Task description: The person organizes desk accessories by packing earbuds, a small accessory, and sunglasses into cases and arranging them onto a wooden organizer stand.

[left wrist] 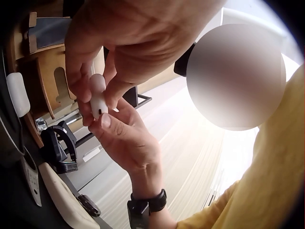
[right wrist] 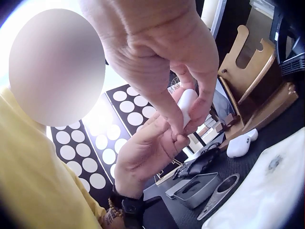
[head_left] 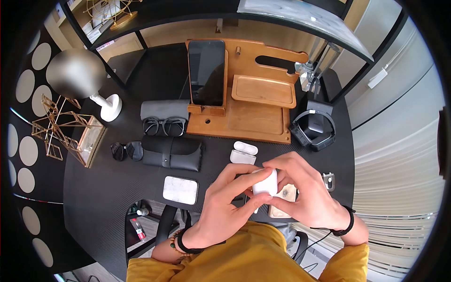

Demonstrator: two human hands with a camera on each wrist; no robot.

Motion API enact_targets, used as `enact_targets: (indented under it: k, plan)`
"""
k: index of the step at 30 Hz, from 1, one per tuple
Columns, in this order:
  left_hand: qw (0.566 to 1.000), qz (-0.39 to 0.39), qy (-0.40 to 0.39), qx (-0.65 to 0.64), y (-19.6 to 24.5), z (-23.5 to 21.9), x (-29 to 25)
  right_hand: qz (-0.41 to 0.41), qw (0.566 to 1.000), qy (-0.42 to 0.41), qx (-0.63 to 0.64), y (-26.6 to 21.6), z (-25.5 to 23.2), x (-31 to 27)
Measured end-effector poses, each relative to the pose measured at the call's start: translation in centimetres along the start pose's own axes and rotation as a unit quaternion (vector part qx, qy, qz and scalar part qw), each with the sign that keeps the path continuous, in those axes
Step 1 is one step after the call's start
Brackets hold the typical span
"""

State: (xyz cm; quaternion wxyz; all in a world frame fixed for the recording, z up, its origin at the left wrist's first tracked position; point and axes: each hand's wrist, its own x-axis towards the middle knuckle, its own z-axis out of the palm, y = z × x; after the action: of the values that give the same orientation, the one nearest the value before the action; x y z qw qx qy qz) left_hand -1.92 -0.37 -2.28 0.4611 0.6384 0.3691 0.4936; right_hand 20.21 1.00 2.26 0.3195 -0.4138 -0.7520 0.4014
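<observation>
Both hands hold a small white rounded case (head_left: pixel 265 184) between their fingertips, above the front of the dark table. My left hand (head_left: pixel 224 202) pinches its left side, thumb low and fingers at the top. Thumb and fingers of my right hand (head_left: pixel 306 190) grip the other side. In the left wrist view the white case (left wrist: pixel 98 98) appears narrow, with a small dark spot near its lower end. The right wrist view shows the white case (right wrist: pixel 187 105) partly covered by fingers. Behind the hands an open white case (head_left: pixel 243 157) lies on the table (head_left: pixel 112 197).
A wooden stand (head_left: pixel 256 124) holds a phone (head_left: pixel 206 70). Left of the hands lie a white tin (head_left: pixel 180 190), a black glasses case (head_left: pixel 173 153) and sunglasses (head_left: pixel 127 151). A black headset-like band (head_left: pixel 314 129) stands to the right; a beige item (head_left: pixel 283 202) lies beneath the right hand.
</observation>
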Motion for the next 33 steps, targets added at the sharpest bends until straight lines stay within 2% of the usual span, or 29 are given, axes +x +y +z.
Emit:
enact_targets:
  k: [4,6,7,9,11,13,14,16,17,19,21,23,24,30,33]
  plan:
    - [0.999,0.010,-0.026,0.024,-0.3,-0.7,-0.4,0.000,1.000,-0.013,-0.024,0.0,-0.1,0.4]
    - [0.992,-0.109,0.005,-0.058,0.6,-1.0,-0.5,0.008,1.000,-0.018,-0.021,0.1,-0.2,1.0]
    - [0.992,-0.110,0.004,-0.058,0.5,-1.3,-0.4,0.006,0.999,-0.003,-0.045,0.2,-0.4,1.6]
    - [0.995,-0.046,0.078,0.032,0.2,-2.7,0.1,0.006,0.995,0.038,-0.092,0.9,-0.9,2.9]
    - [0.987,-0.012,0.071,0.142,-0.3,-5.1,0.1,0.012,0.988,0.058,-0.144,2.3,-1.8,4.5]
    - [0.968,0.046,0.016,0.245,0.5,-6.6,0.5,0.044,0.980,0.047,-0.186,3.2,-2.5,6.2]
    - [0.968,0.046,0.017,0.245,0.8,-6.7,0.8,0.027,0.977,0.039,-0.207,3.7,-2.6,7.0]
    - [0.942,0.052,-0.062,0.324,1.2,-6.7,1.3,0.008,0.973,0.029,-0.228,4.6,-2.2,8.6]
    - [0.942,0.052,-0.060,0.325,1.2,-6.4,1.7,0.010,0.968,0.017,-0.249,5.1,-1.8,9.5]
    - [0.929,0.054,-0.115,0.349,1.0,-5.4,2.9,0.010,0.963,0.004,-0.270,5.9,-1.1,11.3]
    - [0.927,0.048,-0.139,0.345,-0.2,-4.9,4.1,0.046,0.956,-0.029,-0.288,6.5,-0.6,12.9]
    - [0.903,0.097,-0.187,0.375,-1.7,-4.6,5.2,0.043,0.960,-0.034,-0.274,7.0,-0.4,13.6]
    - [0.896,0.090,-0.204,0.385,-2.0,-4.5,5.5,0.043,0.956,-0.040,-0.287,7.2,-0.4,13.8]
    - [0.868,0.106,-0.245,0.418,-4.6,-4.1,6.2,0.057,0.947,-0.022,-0.316,7.3,-1.1,12.6]
    - [0.851,0.124,-0.239,0.451,-5.2,-3.8,6.5,0.071,0.951,-0.018,-0.300,6.5,-1.6,11.7]
